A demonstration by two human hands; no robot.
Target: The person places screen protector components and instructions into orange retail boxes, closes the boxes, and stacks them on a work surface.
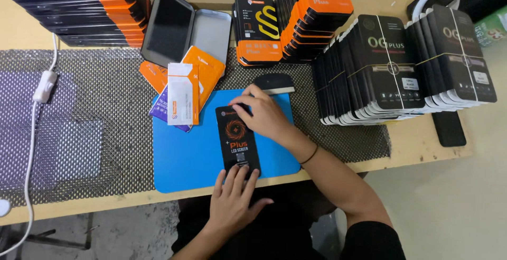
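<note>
Hands are meeting at a flat black box with an orange swirl, lying lengthwise on a blue mat just below the middle of the frame. Left hand, low in the frame, is pressing its fingertips on the near end of the box, its grip wide with the fingers spread flat. Right hand is curling over the far end of the box, its grip narrow around that top edge. The mat is lying on a dark mesh sheet covering the wooden surface. Just above and left of the box, orange and white packets are overlapping each other. A dark grey tin is standing open in the upper middle of the frame. Stacks of black and orange boxes are filling the top, and rows of black boxes are standing at the right. A white cable with a switch is running down the left side.
</note>
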